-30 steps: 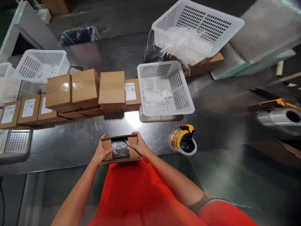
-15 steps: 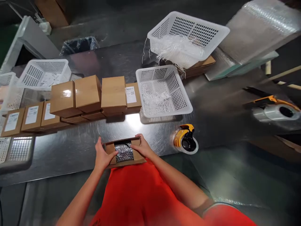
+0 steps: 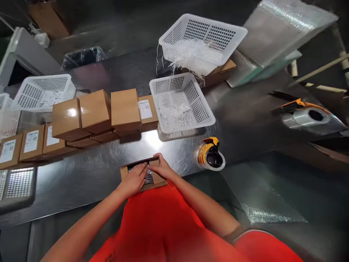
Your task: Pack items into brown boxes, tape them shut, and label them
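Note:
An open cardboard box [image 3: 157, 177] sits at the near edge of the metal table, against my red top. Inside it lies a bubble-wrapped item [image 3: 149, 177], partly covered by a hand. My left hand [image 3: 134, 179] reaches into the box with its fingers stretched flat on the wrapped item. At the box's right side, my right hand [image 3: 163, 169] grips the wall and flap, thumb over the inner side and fingers behind.
Closed cardboard boxes [image 3: 124, 109] stand in rows at the back left. Behind the open box is a white basket [image 3: 209, 120] of shredded paper; a fuller basket [image 3: 234, 34] sits beyond. A tape dispenser [image 3: 214, 159] lies to the right, another [image 3: 308, 116] farther off.
My left hand has let go of the box's left side and moved right, onto the wrapped item. My right hand keeps its hold. The camera view has shifted slightly.

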A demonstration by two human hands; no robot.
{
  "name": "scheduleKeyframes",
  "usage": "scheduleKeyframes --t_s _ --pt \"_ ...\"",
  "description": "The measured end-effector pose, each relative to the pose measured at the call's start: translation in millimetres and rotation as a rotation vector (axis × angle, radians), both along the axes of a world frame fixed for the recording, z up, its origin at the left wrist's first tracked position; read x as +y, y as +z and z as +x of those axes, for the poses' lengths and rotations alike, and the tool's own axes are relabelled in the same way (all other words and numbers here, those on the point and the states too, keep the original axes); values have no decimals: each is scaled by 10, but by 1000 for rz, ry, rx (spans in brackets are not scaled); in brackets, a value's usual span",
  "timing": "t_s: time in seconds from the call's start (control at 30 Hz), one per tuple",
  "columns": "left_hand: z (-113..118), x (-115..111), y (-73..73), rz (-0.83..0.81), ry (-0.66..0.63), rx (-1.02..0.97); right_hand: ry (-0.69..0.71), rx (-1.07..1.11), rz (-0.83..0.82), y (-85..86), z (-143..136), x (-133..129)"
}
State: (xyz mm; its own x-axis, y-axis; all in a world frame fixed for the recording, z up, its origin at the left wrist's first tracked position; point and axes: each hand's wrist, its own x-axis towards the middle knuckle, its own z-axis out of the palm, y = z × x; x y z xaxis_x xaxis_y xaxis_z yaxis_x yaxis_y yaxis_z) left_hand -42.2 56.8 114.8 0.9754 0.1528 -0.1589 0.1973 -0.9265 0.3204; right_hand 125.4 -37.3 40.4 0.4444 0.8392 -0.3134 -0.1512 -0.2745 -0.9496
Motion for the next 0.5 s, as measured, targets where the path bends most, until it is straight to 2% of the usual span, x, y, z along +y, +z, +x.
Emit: scheduleKeyframes --t_s 0.13,0.27,0.37,0.5 --pt "138 35 4 -57 126 74 2 -13 0 12 12 15" --pt "298 30 24 -36 174 90 24 -7 -10 26 38 17" --pt "187 -29 48 -15 154 50 44 -14 -18 19 52 11" --pt "50 -70 72 18 192 27 38 -16 -38 1 53 13"
